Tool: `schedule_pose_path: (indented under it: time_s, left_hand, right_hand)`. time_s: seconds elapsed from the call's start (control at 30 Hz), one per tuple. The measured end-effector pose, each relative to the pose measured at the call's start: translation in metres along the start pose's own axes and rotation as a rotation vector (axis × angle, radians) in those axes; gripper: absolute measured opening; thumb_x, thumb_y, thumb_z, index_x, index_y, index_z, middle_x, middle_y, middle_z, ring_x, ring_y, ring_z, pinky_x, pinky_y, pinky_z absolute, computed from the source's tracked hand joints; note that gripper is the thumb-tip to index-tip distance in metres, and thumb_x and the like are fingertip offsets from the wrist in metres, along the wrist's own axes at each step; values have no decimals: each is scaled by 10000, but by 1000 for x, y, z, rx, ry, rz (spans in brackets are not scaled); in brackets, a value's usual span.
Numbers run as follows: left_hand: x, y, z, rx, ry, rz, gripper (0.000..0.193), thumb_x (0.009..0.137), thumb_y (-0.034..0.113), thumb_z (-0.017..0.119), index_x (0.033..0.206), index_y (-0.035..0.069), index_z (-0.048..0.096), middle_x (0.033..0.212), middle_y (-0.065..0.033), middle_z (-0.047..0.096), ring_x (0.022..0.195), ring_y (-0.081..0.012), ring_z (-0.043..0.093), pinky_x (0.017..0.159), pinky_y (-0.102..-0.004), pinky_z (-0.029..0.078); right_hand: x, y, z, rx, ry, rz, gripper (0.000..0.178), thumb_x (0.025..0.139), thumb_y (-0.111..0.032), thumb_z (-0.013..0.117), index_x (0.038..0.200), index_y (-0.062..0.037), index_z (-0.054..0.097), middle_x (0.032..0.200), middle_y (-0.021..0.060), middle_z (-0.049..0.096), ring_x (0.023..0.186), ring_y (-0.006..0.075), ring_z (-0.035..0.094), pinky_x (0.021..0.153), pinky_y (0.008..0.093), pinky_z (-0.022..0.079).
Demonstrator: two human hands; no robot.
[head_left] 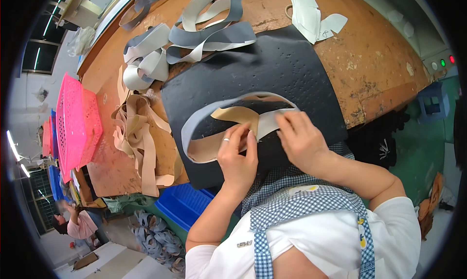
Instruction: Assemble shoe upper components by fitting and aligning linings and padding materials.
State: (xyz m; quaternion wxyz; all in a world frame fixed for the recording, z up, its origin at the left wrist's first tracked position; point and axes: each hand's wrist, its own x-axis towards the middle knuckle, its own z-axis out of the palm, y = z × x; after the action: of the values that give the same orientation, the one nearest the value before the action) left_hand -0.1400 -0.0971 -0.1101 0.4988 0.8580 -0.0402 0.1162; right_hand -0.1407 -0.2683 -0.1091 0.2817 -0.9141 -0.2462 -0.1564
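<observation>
On worn brown worktable (372, 60), works over black mat (253, 69). With left hand (238, 152), pinches tan strip (243, 114) above mat's near half with fingertips nearly together. With right hand (305, 140), touches gray strip (268, 122) beside it with half-curled fingers; cannot tell if gripped.

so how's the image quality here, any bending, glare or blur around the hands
Head view: the scuffed brown wooden table bows at its edges from fisheye distortion; head view: a white tube light at far left looks blown out; head view: the bare left hand and bare right hand look fairly sharp, without obvious motion blur.
</observation>
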Motion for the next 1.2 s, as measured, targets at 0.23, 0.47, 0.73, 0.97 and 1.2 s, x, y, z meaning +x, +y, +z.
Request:
schedule_pose_path:
  time_s: [0.23, 0.47, 0.73, 0.97, 1.2]
  left_hand:
    - [-12, 4, -7, 345, -224, 490, 363, 714, -82, 657, 1067, 4, 659, 1089, -165, 678, 955, -340, 663, 775, -374, 555]
    - [9, -7, -11, 322, -110, 336, 341, 789, -26, 704, 1099, -7, 564, 1086, -188, 643, 888, -336, 627, 714, -391, 539]
    - [18, -2, -31, 522, -316, 27, 272, 812, 195, 760, 912, 47, 555, 899, -127, 571, 911, -331, 579, 796, -461, 449]
    - [17, 13, -32, 484, -115, 209, 308, 754, -15, 721, 1042, -8, 614, 1015, -170, 598, 909, -346, 585, 756, -418, 492]
    - [-5, 1, -22, 431, -349, 235, 545, 724, -115, 586, 1267, -75, 566, 1177, -173, 553, 969, -315, 579, 845, -383, 512]
  right_hand:
    - [15, 14, -2, 13, 23, -4, 389, 770, 54, 666, 1150, 85, 588, 1032, 185, 578, 947, 342, 601, 762, 390, 539]
    - [21, 8, -5, 246, -51, 253, 398, 702, 59, 713, 1069, 36, 562, 1076, 177, 559, 980, 335, 600, 793, 378, 533]
    - [31, 3, 6, 20, -56, 108, 408, 676, -32, 768, 1040, 46, 599, 1041, 171, 567, 961, 350, 597, 830, 396, 523]
    - [41, 8, 17, -10, -8, -201, 273, 661, 5, 714, 920, 29, 630, 1016, 169, 593, 920, 329, 608, 795, 404, 531]
    - [44, 10, 12, 115, 25, 37, 112, 777, 7, 704, 853, 22, 623, 926, 148, 604, 854, 320, 620, 729, 384, 528]
